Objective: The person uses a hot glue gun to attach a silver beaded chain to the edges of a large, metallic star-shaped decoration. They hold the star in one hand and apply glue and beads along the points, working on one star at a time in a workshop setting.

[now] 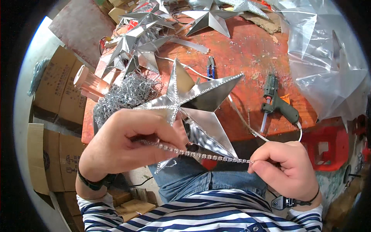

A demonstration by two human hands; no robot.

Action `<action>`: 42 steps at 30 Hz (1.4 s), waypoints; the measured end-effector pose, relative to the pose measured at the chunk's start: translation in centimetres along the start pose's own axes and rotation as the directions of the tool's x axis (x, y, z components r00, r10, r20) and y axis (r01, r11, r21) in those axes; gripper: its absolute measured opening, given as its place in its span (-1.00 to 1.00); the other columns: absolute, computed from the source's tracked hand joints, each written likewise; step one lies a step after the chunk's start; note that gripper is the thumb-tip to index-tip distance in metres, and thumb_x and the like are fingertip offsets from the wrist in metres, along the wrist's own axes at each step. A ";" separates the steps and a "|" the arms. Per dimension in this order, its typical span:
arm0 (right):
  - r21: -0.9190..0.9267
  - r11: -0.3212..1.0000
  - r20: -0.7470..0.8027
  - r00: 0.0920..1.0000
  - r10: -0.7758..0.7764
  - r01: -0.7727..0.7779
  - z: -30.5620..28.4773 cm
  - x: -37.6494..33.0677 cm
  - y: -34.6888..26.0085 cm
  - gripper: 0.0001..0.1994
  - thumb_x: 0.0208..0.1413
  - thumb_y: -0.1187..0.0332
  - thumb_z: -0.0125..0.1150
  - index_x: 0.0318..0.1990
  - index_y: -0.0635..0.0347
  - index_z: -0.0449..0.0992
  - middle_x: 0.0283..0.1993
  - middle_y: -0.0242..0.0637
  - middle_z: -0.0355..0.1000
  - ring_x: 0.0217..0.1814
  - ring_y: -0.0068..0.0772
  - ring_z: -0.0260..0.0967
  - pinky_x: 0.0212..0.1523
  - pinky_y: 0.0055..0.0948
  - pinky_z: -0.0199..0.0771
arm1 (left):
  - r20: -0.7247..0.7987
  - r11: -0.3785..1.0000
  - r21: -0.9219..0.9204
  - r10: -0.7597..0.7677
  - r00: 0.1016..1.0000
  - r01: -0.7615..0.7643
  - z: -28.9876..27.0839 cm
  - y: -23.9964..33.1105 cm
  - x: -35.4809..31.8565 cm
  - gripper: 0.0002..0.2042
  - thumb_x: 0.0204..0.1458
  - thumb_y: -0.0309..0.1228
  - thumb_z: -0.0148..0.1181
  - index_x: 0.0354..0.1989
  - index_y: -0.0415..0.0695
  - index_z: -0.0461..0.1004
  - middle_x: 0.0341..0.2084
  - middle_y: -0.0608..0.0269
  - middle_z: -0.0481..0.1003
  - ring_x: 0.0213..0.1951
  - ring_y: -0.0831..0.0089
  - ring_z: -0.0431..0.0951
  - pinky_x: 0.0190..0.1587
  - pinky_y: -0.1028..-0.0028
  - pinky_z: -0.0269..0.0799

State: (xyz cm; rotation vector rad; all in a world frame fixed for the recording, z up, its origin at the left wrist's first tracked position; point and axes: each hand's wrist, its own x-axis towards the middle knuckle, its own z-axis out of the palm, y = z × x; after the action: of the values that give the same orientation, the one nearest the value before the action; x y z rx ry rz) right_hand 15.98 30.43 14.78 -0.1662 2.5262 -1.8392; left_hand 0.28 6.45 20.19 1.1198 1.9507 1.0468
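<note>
A rhinestone chain (pixel 208 156) is stretched between my two hands in front of a mirrored silver star (pixel 205 125). My left hand (pixel 135 141) is closed round the chain's left part. My right hand (pixel 286 166) pinches the other end between thumb and forefinger. The star lies at the table's near edge, its lower points reaching over my lap. Rows of rhinestones run along several of its ridges, while the ridge toward the lower right shows none. Part of the star is hidden behind my left hand. Left of it sits a tangled heap of silver rhinestone chain (pixel 129 91).
On the red table (pixel 247 58) a glue gun (pixel 276 100) lies at right, its white cord looping. Blue-handled pliers (pixel 211 69) lie beyond the star. More silver stars (pixel 210 21) are piled at the back. Clear plastic sheeting (pixel 328 58) hangs at right; cardboard boxes (pixel 58 85) stand at left.
</note>
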 end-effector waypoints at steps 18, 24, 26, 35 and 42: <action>0.113 0.992 -0.114 0.991 0.071 -0.058 0.3 -0.8 3.4 -0.91 -0.04 0.48 0.12 -0.52 0.28 0.47 -0.55 -0.36 0.32 -0.56 -0.59 0.20 -0.56 -0.57 0.10 | 0.069 0.918 -0.003 -0.396 0.915 0.398 -1.8 -2.1 0.2 -0.90 -0.03 -0.49 0.28 -0.43 -0.27 0.52 -0.54 0.29 0.51 -0.51 0.62 0.46 -0.45 0.64 0.34; 0.044 0.998 -0.208 0.976 0.061 -0.053 0.8 -0.5 3.9 -0.92 -0.04 0.48 0.13 -0.52 0.27 0.48 -0.57 -0.39 0.31 -0.58 -0.61 0.17 -0.58 -0.59 0.07 | -0.001 0.870 -0.146 -0.477 0.879 0.472 -1.8 -1.8 0.9 -0.91 -0.02 -0.51 0.25 -0.42 -0.28 0.51 -0.59 0.28 0.49 -0.64 0.64 0.44 -0.60 0.63 0.42; 0.023 0.999 -0.219 0.975 0.034 -0.029 0.9 -0.5 4.0 -0.92 -0.04 0.49 0.14 -0.52 0.26 0.48 -0.57 -0.39 0.32 -0.58 -0.61 0.17 -0.58 -0.59 0.07 | -0.054 0.877 -0.130 -0.472 0.880 0.462 -2.0 -2.3 1.3 -0.89 -0.01 -0.49 0.25 -0.42 -0.28 0.48 -0.61 0.28 0.49 -0.64 0.64 0.44 -0.61 0.64 0.40; 0.025 1.000 -0.228 0.974 -0.003 0.009 0.9 -0.7 4.3 -0.92 -0.06 0.49 0.15 -0.54 0.25 0.48 -0.58 -0.37 0.33 -0.57 -0.59 0.21 -0.58 -0.59 0.08 | -0.108 0.902 -0.243 -0.390 0.914 0.356 -2.5 -4.2 2.2 -0.83 0.04 -0.38 0.24 -0.40 -0.25 0.45 -0.61 0.29 0.48 -0.63 0.67 0.44 -0.61 0.69 0.38; 0.004 1.000 -0.113 0.993 -0.024 0.024 0.4 -1.3 3.3 -0.93 -0.09 0.48 0.20 -0.53 0.26 0.48 -0.58 -0.34 0.34 -0.60 -0.53 0.22 -0.61 -0.55 0.11 | -0.177 0.930 -0.118 -0.365 0.914 0.348 -1.5 -3.6 3.2 -0.88 0.01 -0.45 0.23 -0.45 -0.21 0.44 -0.63 0.39 0.42 -0.62 0.74 0.36 -0.64 0.71 0.24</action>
State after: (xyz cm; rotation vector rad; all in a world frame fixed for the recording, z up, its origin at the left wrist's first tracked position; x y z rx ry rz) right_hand 17.00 31.15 11.45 -0.0951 2.6035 -1.9174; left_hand -3.67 7.70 17.30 0.5970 2.1400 1.0550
